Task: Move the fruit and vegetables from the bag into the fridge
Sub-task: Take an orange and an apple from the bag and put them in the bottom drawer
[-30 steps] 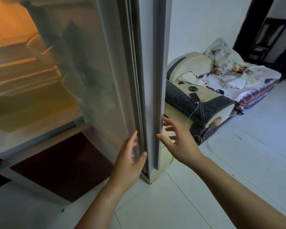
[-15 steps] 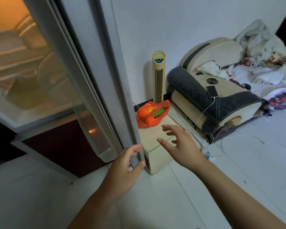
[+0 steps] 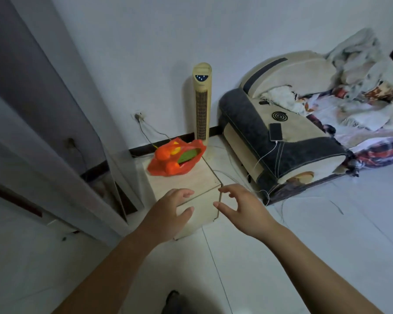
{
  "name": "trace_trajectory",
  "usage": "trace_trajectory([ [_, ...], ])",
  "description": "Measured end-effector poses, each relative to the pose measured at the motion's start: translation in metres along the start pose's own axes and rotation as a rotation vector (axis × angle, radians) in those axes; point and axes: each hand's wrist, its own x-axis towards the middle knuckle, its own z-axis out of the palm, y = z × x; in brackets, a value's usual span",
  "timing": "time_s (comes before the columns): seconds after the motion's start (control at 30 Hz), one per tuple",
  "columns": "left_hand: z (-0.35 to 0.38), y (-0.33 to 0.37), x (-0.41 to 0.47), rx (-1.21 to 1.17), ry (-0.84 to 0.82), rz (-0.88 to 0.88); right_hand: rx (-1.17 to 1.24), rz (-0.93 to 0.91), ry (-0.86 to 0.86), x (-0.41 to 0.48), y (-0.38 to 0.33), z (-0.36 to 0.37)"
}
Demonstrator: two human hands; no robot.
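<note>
A red plastic bag (image 3: 154, 169) is seen lying on the back part of a light wooden box (image 3: 191, 184), near the wall. The bag is open at the top. Two round orange fruits (image 3: 163, 154) are seen inside it, with something yellow (image 3: 175, 151) and a long green vegetable (image 3: 187, 155) beside them. The bag is thin and crumpled, and its colour looks bright against the pale surface. Only the back half of the surface is taken up by the bag.

The left hand (image 3: 168, 214) is held out over the near corner of the box. Its fingers are loose and a little bent, and nothing is held in it. It cannot be told if the box is touched by it. The right hand (image 3: 242, 208) is held out just beside the box's right edge. Its fingers are spread and bent, and nothing is held in it either. Both hands are kept well apart from the bag.

The grey fridge door (image 3: 39, 123) is seen on the left, close to the box's left side. A tall fan (image 3: 202, 105) is stood behind the box by the wall. A sofa (image 3: 288, 137) is seen on the right. A strip of white floor (image 3: 327, 223) is left between it and the box, and thin white cables (image 3: 232, 175) are seen lying there.
</note>
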Motion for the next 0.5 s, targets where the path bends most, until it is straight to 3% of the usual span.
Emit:
trace_trajectory([
  [0.23, 0.018, -0.004, 0.102, 0.066, -0.053, 0.042, 0.038, 0.065, -0.053, 0.078, 0.04, -0.007],
  [0.5, 0.01, -0.037, 0.258, -0.03, -0.138, -0.152, -0.012, 0.146, -0.11, 0.209, 0.069, -0.014],
])
